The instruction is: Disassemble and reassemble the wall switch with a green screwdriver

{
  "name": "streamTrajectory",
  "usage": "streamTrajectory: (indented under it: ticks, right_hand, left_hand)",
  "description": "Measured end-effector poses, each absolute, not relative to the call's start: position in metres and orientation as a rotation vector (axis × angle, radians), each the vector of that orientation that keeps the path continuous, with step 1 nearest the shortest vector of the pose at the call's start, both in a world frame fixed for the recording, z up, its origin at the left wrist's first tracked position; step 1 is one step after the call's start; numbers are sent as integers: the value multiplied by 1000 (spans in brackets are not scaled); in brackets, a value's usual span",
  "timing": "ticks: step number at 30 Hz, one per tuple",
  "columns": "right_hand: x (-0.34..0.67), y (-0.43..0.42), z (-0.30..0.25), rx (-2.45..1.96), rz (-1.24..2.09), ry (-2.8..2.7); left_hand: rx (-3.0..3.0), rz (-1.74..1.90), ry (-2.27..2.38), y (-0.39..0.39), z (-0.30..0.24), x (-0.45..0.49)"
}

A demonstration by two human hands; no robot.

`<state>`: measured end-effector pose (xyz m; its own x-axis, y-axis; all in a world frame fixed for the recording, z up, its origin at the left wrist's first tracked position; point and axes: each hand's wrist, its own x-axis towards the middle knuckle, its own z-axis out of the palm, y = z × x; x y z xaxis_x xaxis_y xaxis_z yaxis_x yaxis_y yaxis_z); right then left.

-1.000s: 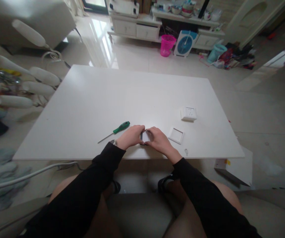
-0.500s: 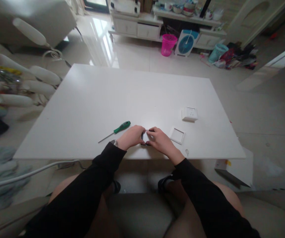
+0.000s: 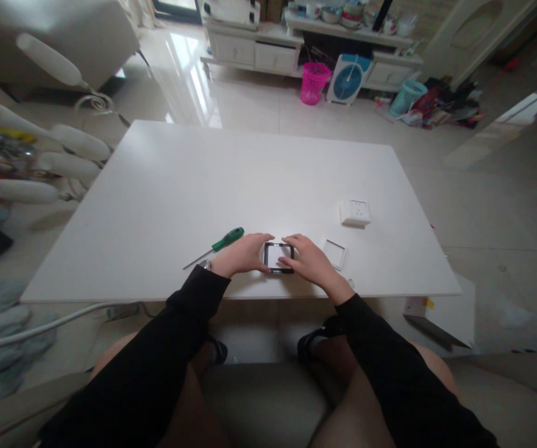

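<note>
My left hand and my right hand both grip a small dark-framed rectangular part with a white middle, one hand on each side of it, low over the near edge of the white table. Just left of my left hand lies a green-handled screwdriver, its shaft pointing to the near left. A white square frame lies on the table just right of my right hand. Farther right and back lies a white wall socket.
A white chair back with rounded rails stands at the table's left side. A white cable runs below the near left edge. A box sits on the floor at the near right. A pink basket and fan stand far back.
My hands have drawn apart, so the dark-framed part now shows between them, lying flatter with its white face up. It was mostly covered by my fingers before.
</note>
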<state>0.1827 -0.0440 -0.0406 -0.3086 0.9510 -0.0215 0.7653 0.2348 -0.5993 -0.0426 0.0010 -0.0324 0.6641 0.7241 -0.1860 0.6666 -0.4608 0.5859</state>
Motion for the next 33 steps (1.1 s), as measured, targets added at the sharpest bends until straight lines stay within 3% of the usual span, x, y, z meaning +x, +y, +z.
streamTrajectory:
  ticks: [5,14,24,30,33]
  right_hand:
    - [221,-36,-32,-1867,690,-2033]
    - [193,-43,-43,-1717,874,-2165]
    - [178,-50,-40,-1844,778,-2201]
    - [196,-42,-43,-1705,831,-2204]
    - [226,-36,-39,-1941,711,-2185]
  left_hand:
    - [2258,179,951,-1,-30,-40]
    - [2235,155,988,5,-35,-37]
    - [2243,194,1091,-3,-37,-27]
    - [2226,162,1036,0,-36,-32]
    - [2186,135,1039,4,-32,-39]
